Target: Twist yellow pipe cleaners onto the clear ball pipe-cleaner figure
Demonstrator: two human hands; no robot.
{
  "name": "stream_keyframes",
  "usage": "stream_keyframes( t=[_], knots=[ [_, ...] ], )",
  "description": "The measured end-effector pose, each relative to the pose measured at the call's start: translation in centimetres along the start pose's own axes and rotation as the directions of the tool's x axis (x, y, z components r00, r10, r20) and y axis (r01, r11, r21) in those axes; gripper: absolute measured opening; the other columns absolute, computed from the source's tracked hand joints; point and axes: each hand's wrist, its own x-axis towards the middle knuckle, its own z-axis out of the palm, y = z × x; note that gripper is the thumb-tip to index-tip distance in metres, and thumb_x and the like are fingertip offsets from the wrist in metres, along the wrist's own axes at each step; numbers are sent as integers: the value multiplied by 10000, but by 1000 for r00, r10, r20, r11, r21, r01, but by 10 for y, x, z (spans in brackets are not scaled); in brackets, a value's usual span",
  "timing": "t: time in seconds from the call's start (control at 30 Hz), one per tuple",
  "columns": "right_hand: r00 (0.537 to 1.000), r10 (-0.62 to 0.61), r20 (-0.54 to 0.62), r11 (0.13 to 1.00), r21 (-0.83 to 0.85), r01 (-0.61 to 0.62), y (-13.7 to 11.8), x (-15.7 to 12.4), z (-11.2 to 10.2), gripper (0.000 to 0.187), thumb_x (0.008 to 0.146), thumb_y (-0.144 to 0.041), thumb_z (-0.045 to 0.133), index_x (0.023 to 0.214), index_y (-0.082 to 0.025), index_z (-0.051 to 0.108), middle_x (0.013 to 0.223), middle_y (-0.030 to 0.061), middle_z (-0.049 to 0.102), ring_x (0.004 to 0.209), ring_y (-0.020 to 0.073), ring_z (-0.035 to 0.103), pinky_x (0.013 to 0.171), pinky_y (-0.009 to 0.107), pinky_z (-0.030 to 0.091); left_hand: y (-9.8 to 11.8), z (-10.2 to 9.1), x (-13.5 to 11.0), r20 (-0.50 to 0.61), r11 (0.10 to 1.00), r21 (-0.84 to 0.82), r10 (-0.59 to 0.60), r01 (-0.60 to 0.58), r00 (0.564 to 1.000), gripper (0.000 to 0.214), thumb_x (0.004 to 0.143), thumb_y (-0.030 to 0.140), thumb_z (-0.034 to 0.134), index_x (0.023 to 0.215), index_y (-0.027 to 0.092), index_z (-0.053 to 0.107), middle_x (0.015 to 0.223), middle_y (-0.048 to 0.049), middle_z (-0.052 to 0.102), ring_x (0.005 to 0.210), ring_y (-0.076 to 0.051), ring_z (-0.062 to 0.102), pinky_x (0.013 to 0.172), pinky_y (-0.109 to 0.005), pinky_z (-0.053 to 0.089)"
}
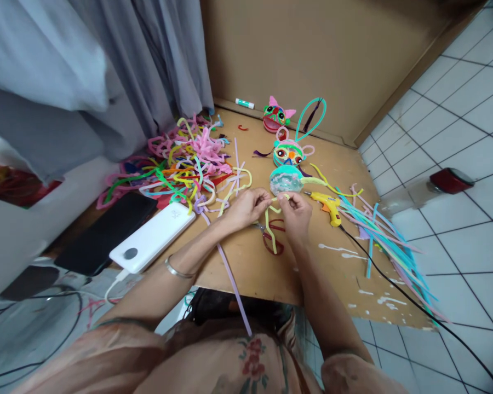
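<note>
Brown tabletop [238, 268], cluttered. L hand [248, 209] & R hand [298, 214] both pinch pale-yellow pipe cleaner [273, 238] btwn them; loose end over red-handled scissors [266, 241]. Risk: end may snag if pulled; R hand near glue gun [331, 208], poss. burn if hot.

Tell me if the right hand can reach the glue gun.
Likely yes: the glue gun lies just beside the right hand, nothing visibly between, though that hand holds a yellow strip.
</note>
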Motion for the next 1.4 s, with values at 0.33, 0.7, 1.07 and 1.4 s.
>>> stream_keyframes(
  t=[0.33,0.7,1.07,1.4],
  knots=[
    [992,108,-58,985,141,-99,9,-3,8,260,692,-397,640,568,-184,555,535,-47,490,547,92,433,578,235,399,2,8,-4,69,994,28,104,-106,992,222,870,291,469,740,156,589,564,31,480,525,-93,397,538,-217,287],
    [987,152,60,969,186,-160,7,6,-1,252,620,-367,750,785,-183,702,776,3,696,737,136,601,744,278,495,1,-1,0,-11,991,-127,-44,42,999,229,851,330,519,719,151,571,554,22,519,519,-98,440,522,-211,318],
    [984,157,81,982,91,-164,13,-4,4,239,674,-393,694,620,-173,620,498,-66,491,472,64,393,488,207,338,-4,6,3,-17,875,-459,-183,155,983,323,806,465,588,755,148,550,509,40,497,424,-71,441,438,-182,329],
    [962,259,85,944,190,-271,15,-5,7,273,652,-420,718,630,-168,615,528,-52,543,461,59,448,477,204,379,-2,10,3,-59,821,-548,-227,159,972,430,741,559,648,727,139,558,488,48,495,405,-57,428,422,-175,321]
  ],
)
